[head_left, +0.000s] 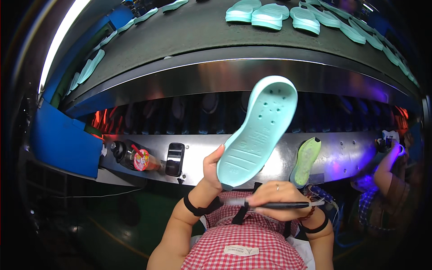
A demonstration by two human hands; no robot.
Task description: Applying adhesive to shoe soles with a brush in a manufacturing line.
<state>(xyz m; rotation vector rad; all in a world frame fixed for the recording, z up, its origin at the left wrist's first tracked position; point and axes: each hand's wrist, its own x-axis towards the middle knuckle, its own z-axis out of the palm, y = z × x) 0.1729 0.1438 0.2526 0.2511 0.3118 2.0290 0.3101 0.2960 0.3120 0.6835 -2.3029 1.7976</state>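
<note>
Mint-green and smooth, a shoe sole (256, 130) is held up at a slant in front of the person, over the metal ledge (198, 148); its broad, holed end points away and to the right, its ridged end comes down toward the person's chest. From where I stand the left hand (212, 168) is clamped on the sole's lower left edge, thumb and fingers pinching the rim; the right hand (279, 198) is closed round a slim black tool (288, 205) lying nearly level, its pale, blurred tip pointing left just below the sole; I cannot tell whether the two touch. A ring sits on a right finger; dark bands circle both forearms; a red checked apron (211, 258) covers the lap.

Farther out, a yellow-green sole (308, 157) rests on the ledge to the right; on the left stand a black phone (174, 159), a drink cup (145, 160) with a red straw, and a dark bottle (118, 150) just beside it. Beyond the ledge runs a wide dark belt (180, 36), carrying more mint soles (270, 15); at the far right, another person's arm (387, 168) reaches in under violet light.
</note>
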